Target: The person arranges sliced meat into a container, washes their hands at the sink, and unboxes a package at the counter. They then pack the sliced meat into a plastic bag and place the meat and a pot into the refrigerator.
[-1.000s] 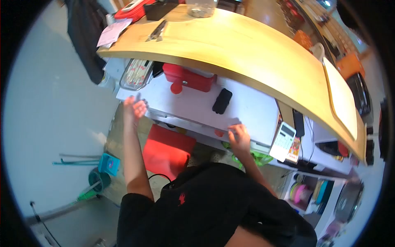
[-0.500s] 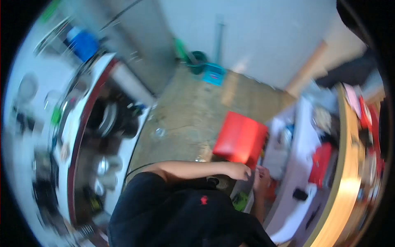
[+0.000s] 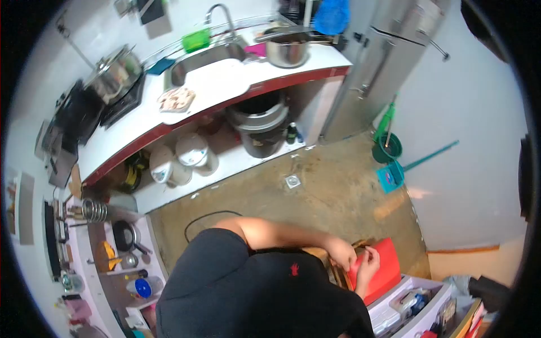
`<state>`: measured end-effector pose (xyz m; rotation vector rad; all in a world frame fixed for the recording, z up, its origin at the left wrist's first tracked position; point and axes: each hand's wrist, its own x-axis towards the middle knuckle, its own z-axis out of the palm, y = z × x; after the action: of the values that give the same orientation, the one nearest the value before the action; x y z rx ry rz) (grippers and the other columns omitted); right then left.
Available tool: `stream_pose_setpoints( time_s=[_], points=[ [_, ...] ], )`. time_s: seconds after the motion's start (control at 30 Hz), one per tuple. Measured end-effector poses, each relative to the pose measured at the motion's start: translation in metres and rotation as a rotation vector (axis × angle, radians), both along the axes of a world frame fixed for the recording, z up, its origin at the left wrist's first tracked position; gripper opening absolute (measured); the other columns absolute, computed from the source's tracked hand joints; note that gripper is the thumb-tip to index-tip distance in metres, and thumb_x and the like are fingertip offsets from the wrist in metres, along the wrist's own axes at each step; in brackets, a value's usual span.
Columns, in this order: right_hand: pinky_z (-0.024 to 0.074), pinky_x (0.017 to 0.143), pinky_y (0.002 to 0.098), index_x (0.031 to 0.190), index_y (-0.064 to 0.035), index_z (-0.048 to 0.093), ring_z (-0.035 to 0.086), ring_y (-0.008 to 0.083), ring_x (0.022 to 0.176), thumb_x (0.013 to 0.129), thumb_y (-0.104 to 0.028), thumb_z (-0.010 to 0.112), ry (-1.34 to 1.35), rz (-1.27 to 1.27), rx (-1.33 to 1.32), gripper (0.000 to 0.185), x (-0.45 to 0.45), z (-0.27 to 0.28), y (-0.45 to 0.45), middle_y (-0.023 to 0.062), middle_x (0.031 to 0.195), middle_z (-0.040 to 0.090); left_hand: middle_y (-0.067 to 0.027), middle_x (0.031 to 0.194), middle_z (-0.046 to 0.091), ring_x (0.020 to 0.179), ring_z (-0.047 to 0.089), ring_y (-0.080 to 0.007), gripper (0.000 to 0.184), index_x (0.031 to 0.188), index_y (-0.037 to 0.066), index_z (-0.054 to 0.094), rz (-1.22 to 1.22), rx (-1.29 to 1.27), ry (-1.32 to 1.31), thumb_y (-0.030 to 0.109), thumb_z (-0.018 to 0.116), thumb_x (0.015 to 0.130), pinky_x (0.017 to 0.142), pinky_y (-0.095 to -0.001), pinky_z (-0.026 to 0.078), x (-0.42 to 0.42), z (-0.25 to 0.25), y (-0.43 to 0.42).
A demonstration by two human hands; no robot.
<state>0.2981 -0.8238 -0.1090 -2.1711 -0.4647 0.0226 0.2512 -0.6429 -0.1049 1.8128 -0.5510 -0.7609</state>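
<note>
My left hand [image 3: 341, 253] reaches across from the left with its fingers curled closed. Beside it, my right hand [image 3: 368, 266] is held up with fingertips pinched together. Anything between the fingers is too small or hidden to make out. Just behind and below both hands is a smooth red surface [image 3: 387, 263], like a stool top or box. Part of it is covered by my hands and black shirt [image 3: 270, 293].
A white counter [image 3: 211, 84] carries a sink, pots and a cutting board [image 3: 176, 99] with pale pieces. Lidded buckets [image 3: 195, 153] stand underneath. At right are a blue dustpan [image 3: 390, 177], a green bucket [image 3: 387, 147] and an open drawer [image 3: 403, 310]. A fridge [image 3: 366, 73] stands behind.
My view has swung left, so the counter now lies ahead and the red surface sits lower right. Both hands stay close together, fingers closed.
</note>
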Motion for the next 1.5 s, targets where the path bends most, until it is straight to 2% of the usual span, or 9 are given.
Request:
stream_pose_setpoints(
  time_s=[0.13,0.23,0.33,0.63,0.83,0.9,1.07,1.2,1.5],
  points=[
    [0.0474,0.071,0.0344,0.097,0.0017,0.062,0.059,0.0269,0.079,0.081,-0.002,0.052,0.063,0.416,-0.063,0.019,-0.018,0.018,0.143,0.0162,0.087,0.059,-0.016,0.107,0.063,0.097,0.061,-0.026,0.039,0.115,0.003,0.057,0.323,0.171,0.036,0.028,0.06,0.086,0.083,-0.0344,0.047,-0.049,0.084,0.143],
    [0.0472,0.07,0.0346,0.096,0.0012,0.063,0.059,0.0287,0.077,0.079,-0.002,0.055,0.041,0.706,-0.008,0.019,-0.033,0.016,0.231,0.0175,0.087,0.059,-0.0138,0.105,0.064,0.094,0.061,-0.0236,0.035,0.117,0.003,0.056,0.609,-0.267,-0.109,0.023,0.058,0.088,0.082,-0.0333,0.047,-0.083,0.068,0.208],
    [0.0473,0.07,0.0342,0.096,-0.0002,0.064,0.059,0.029,0.076,0.078,-0.002,0.057,0.111,0.919,-0.061,0.019,-0.041,0.024,0.303,0.0175,0.087,0.059,-0.0125,0.098,0.066,0.088,0.062,-0.0211,0.032,0.117,0.004,0.056,0.957,-0.238,-0.19,0.02,0.057,0.089,0.08,-0.034,0.048,-0.126,0.057,0.261],
    [0.0482,0.07,0.0295,0.096,-0.0013,0.065,0.059,0.0193,0.071,0.079,0.0,0.059,0.136,1.471,-0.087,0.019,-0.06,0.037,0.535,0.0112,0.084,0.062,-0.0138,0.096,0.066,0.088,0.063,-0.0224,0.037,0.119,0.009,0.058,1.616,0.065,0.302,0.03,0.056,0.088,0.08,-0.034,0.049,-0.251,0.047,0.344],
    [0.046,0.066,0.0228,0.098,-0.0006,0.064,0.056,0.0098,0.071,0.08,0.003,0.062,0.161,1.945,-0.089,0.018,-0.116,0.025,0.666,0.0059,0.087,0.06,-0.0189,0.097,0.065,0.089,0.063,-0.0321,0.037,0.113,0.002,0.058,2.105,0.261,-0.122,0.02,0.06,0.081,0.08,-0.0415,0.048,-0.251,0.014,0.374],
    [0.0476,0.068,0.0285,0.097,-0.0016,0.064,0.058,0.0155,0.071,0.076,0.003,0.063,0.16,2.109,-0.099,0.021,-0.144,0.017,0.689,0.0085,0.087,0.061,-0.0204,0.094,0.064,0.09,0.062,-0.0341,0.035,0.11,0.002,0.058,2.3,0.232,-0.024,0.016,0.058,0.078,0.08,-0.0436,0.048,-0.256,0.028,0.373],
    [0.0479,0.07,0.0299,0.098,-0.0027,0.063,0.06,0.019,0.073,0.074,0.001,0.066,0.255,2.55,-0.207,0.024,-0.231,0.019,0.693,0.0101,0.089,0.062,-0.0197,0.091,0.063,0.09,0.06,-0.0364,0.033,0.11,0.003,0.058,2.646,0.227,0.07,0.015,0.056,0.08,0.078,-0.0454,0.047,-0.28,0.029,0.33],
    [0.0487,0.071,0.0301,0.098,-0.003,0.064,0.062,0.0207,0.08,0.073,-0.001,0.069,0.055,2.909,-0.217,0.026,-0.309,0.029,0.644,0.0104,0.089,0.062,-0.0207,0.092,0.062,0.091,0.058,-0.0382,0.035,0.114,0.004,0.057,2.887,0.266,0.05,0.016,0.055,0.081,0.078,-0.0461,0.046,-0.299,0.034,0.259],
    [0.0495,0.07,0.0321,0.097,-0.0038,0.065,0.062,0.0246,0.077,0.077,-0.005,0.068,-0.012,3.378,-0.036,0.02,-0.44,0.058,0.405,0.0124,0.087,0.063,-0.0207,0.092,0.064,0.092,0.06,-0.0382,0.037,0.11,0.004,0.059,3.06,0.241,0.568,0.022,0.057,0.078,0.083,-0.0474,0.046,-0.345,0.054,0.043]
  ],
)
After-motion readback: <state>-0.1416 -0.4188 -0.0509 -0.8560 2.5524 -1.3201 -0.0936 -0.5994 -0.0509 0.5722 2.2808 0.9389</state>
